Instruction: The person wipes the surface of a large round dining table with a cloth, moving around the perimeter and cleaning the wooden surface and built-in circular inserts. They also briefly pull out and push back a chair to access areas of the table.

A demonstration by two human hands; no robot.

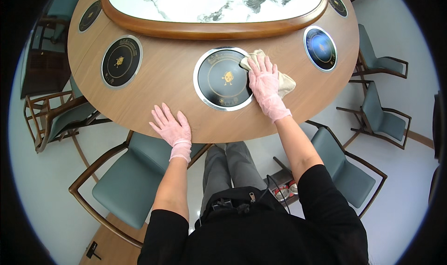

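My right hand (265, 85), in a pink glove, holds a beige cloth (287, 84) pressed against the table beneath its outstretched fingers. The cloth bunches out on both sides of the hand and overlaps the right rim of a round black cooktop (226, 95) set into the wood. My left hand (172, 127), gloved the same way, rests flat and open near the table's front edge, fingers spread, with nothing in it. The round wooden table (153, 83) lies under both hands. What part of the cloth the palm grips is hidden.
Similar cooktops sit to the left (122, 61) and right (320, 48). A raised marble-topped centre (214, 4) with a wooden rim stands at the far side. Green armchairs flank me on the left (128, 181) and right (342, 167). Red-and-silver cans (281, 192) sit below the table.
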